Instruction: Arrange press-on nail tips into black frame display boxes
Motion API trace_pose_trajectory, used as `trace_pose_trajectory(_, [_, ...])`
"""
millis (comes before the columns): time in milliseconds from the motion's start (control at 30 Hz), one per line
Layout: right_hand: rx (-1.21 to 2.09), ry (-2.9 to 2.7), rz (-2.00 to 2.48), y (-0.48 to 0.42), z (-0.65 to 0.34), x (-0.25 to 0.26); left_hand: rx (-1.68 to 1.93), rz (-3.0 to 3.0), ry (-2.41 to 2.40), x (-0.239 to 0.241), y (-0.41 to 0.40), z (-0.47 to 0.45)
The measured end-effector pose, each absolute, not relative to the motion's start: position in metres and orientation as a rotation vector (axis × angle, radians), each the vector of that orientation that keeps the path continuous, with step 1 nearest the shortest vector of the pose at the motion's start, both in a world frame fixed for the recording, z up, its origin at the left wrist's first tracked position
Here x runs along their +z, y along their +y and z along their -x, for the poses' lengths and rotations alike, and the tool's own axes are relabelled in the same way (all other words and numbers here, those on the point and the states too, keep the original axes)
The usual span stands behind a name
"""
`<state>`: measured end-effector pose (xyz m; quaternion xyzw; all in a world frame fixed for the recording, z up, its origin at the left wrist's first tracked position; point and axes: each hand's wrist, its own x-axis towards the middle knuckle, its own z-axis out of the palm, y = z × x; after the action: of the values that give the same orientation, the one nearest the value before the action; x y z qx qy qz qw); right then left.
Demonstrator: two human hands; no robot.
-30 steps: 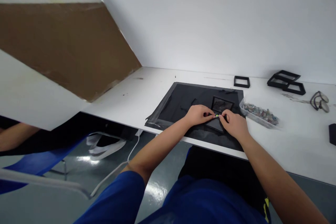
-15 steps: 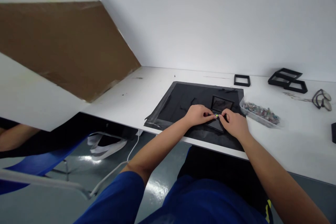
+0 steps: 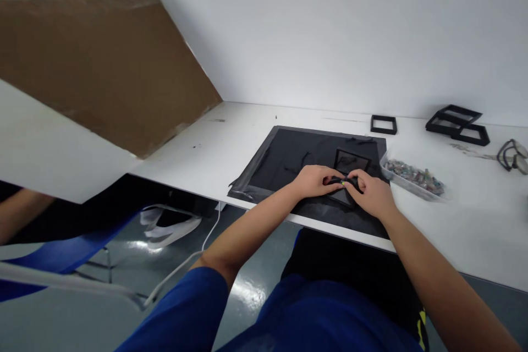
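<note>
A black hinged display frame lies open on the black mat (image 3: 284, 157), its far half (image 3: 352, 161) showing a dark glossy pane. Over the near half (image 3: 345, 197), my two hands meet fingertip to fingertip. Between them sits a tiny piece with a bright yellow-green spot (image 3: 342, 182); its kind is too small to make out. My left hand (image 3: 313, 181) is closed, thumb and index finger pinching at the piece from the left. My right hand (image 3: 374, 194), also closed, pinches at it from the right. The fingers hide most of the frame's middle.
Right of the mat stands a clear plastic tray (image 3: 385, 166) of small mixed-colour pieces. Behind are a single black frame (image 3: 383, 125), several stacked black frames (image 3: 456, 122) and eyeglasses (image 3: 511, 157). A cardboard-covered panel (image 3: 103, 71) rises at left; another person's arm (image 3: 22, 209) shows beyond it.
Both hands have drawn closer together, their fingers now curling over the small piece and covering more of it. The view has shifted slightly.
</note>
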<state>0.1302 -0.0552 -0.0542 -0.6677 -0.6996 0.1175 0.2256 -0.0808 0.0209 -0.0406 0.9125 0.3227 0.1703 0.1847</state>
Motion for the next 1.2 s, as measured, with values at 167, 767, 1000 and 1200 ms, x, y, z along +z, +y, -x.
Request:
trace_pose_trajectory(167, [0.351,-1.963,1.794,-0.0567,-0.1313,-0.0538,0.449,-2.58,0.908,-0.0412,0.0206,0.0785])
trace_pose_trajectory(767, [0.345,-1.946,1.778,-0.0541,-0.1341,-0.0563,0.374,-2.477,1.049,-0.0331,0.0223,0.0827])
trace_pose_trajectory(1000, [0.325,-2.044,1.634,-0.0556,-0.1352,-0.06,0.359,-2.465,1.029,-0.0322,0.0244,0.0859])
trace_pose_trajectory(1200, [0.256,-2.078,1.594,-0.0584,-0.1342,-0.0601,0.348,-2.461,1.016,-0.0337,0.026,0.0859])
